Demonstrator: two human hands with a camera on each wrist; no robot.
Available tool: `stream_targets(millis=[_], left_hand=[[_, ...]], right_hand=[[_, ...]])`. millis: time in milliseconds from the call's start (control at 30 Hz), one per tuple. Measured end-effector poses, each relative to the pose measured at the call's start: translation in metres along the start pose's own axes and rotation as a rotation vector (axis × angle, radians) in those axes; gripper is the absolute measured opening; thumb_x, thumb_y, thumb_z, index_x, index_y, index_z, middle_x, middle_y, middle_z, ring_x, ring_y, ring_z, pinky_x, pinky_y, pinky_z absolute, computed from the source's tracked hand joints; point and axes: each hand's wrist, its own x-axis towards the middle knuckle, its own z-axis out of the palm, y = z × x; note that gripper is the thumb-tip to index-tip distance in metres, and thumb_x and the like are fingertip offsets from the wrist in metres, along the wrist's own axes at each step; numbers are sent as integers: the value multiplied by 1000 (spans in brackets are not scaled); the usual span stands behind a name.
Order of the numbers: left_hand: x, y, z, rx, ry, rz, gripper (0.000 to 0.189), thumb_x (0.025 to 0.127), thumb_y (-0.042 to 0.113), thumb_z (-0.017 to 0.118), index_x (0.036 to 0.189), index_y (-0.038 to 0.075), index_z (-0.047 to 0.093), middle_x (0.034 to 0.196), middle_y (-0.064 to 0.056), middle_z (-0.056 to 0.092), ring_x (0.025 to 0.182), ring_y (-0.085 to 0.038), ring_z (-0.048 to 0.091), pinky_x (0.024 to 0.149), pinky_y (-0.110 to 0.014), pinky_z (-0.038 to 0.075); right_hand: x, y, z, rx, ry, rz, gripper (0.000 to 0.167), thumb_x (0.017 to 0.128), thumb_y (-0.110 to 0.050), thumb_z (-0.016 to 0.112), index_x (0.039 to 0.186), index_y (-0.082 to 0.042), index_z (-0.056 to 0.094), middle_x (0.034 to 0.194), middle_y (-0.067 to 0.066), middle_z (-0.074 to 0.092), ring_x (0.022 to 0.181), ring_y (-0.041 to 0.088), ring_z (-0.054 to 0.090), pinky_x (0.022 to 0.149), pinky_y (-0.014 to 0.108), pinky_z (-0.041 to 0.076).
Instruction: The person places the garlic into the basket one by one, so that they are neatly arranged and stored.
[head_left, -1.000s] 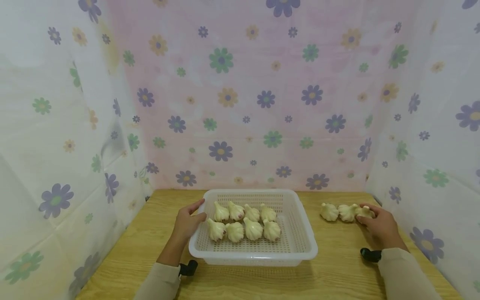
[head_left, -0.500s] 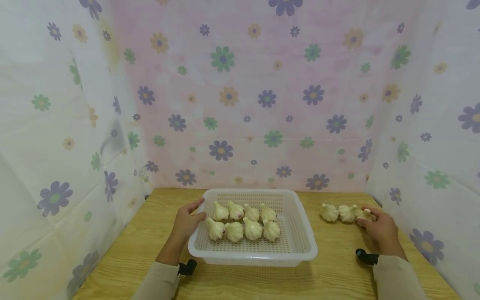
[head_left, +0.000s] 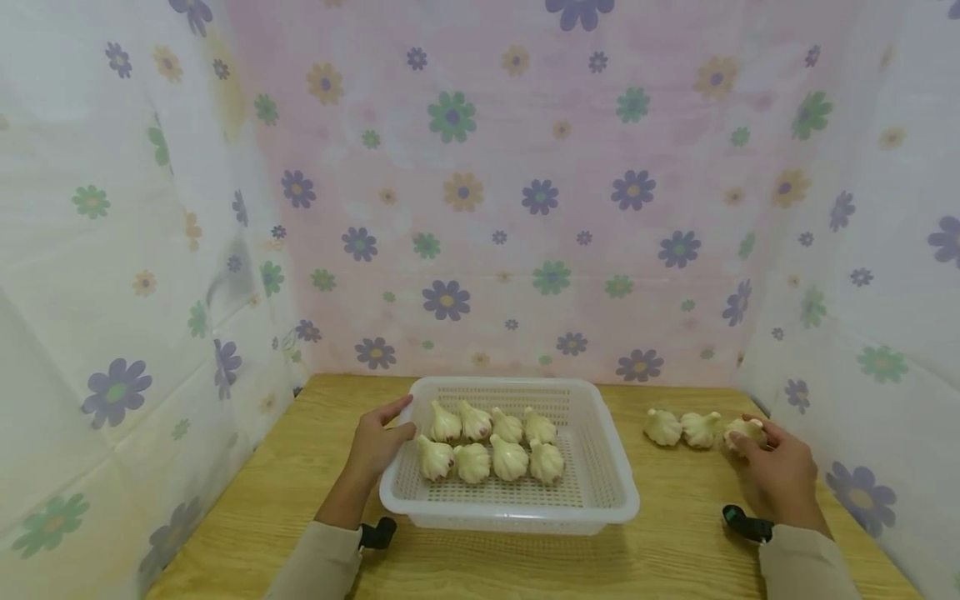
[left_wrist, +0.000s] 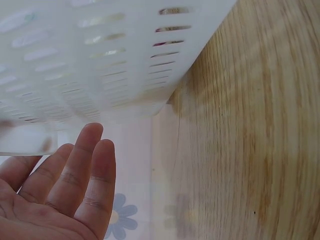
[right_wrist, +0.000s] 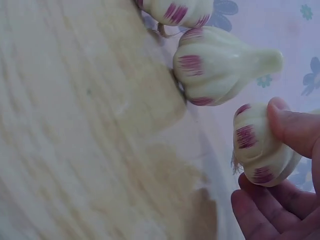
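My left hand [head_left: 375, 442] holds the left rim of a white perforated plastic basket [head_left: 510, 516], with thumb and index at the rim. In the left wrist view, the other fingers [left_wrist: 103, 170] extend below the rim, beside the slotted wall. My right hand [head_left: 783, 471] pinches a garlic bulb [right_wrist: 265, 150] between thumb and fingers; pink streaks mark its root end. In the right wrist view a gap parts it from the neighbouring garlic bulb [right_wrist: 215, 65]. Two bulbs [head_left: 663, 427] stand close together to its left. Inside the basket, several garlic bulbs [head_left: 509, 458] form two rows.
The wooden table [head_left: 675, 550] carries everything. Flower-printed cloth [head_left: 487, 208] encloses the back and both sides. Bare basket floor [head_left: 576, 467] shows to the right of the rows. The right forearm lies near the table's right edge.
My right hand has shifted slightly right with the end garlic bulb, widening the gap to its neighbour. The left hand stays at the basket rim. The head view has moved slightly.
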Motion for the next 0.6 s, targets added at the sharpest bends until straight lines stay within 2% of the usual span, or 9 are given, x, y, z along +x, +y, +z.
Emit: stream_targets(millis=[33, 100, 267, 333, 467, 600], left_hand=[[0, 0, 0, 0, 0, 0, 64, 83, 9, 67, 146, 16, 61, 157, -17, 49, 109, -32, 72, 74, -39, 65], [0, -1, 1, 7, 1, 1, 64, 83, 9, 67, 146, 17, 61, 157, -17, 49, 109, -32, 72, 74, -39, 65], [1, -3, 2, 17, 1, 2, 64, 83, 9, 67, 147, 17, 61, 157, -18, 49, 108, -32, 72, 73, -40, 65], [1, -3, 2, 20, 2, -1, 64, 83, 9, 67, 146, 17, 61, 156, -19, 50, 108, -33, 71, 73, -40, 65], [0, -2, 2, 28, 1, -4, 63, 83, 10, 67, 146, 17, 62, 155, -19, 51, 108, -32, 71, 74, -41, 65], [0, -1, 0, 49, 13, -3, 63, 84, 12, 68, 146, 19, 62, 154, -17, 53, 106, -31, 71, 74, -40, 65]], right_hand=[[0, -1, -1, 1, 23, -7, 72, 98, -57, 59, 154, -13, 52, 122, 24, 66, 67, 19, 53, 50, 31, 44], [0, -5, -4, 14, 62, -25, 72, 97, -57, 61, 153, -12, 52, 127, 25, 66, 63, 7, 52, 49, 29, 45], [-2, -19, -8, 18, 127, -66, 70, 97, -56, 63, 151, -14, 55, 139, 28, 61, 72, -14, 47, 52, 24, 48], [-3, -27, -10, 26, 131, -63, 70, 96, -57, 63, 152, -16, 55, 140, 29, 60, 75, -16, 46, 53, 25, 50], [-3, -47, -12, 52, 135, -54, 71, 95, -59, 63, 153, -19, 53, 145, 27, 58, 82, -22, 42, 57, 18, 50], [-4, -70, -12, 78, 136, -58, 74, 93, -61, 65, 153, -20, 53, 144, 23, 60, 83, -22, 45, 60, 13, 49]])
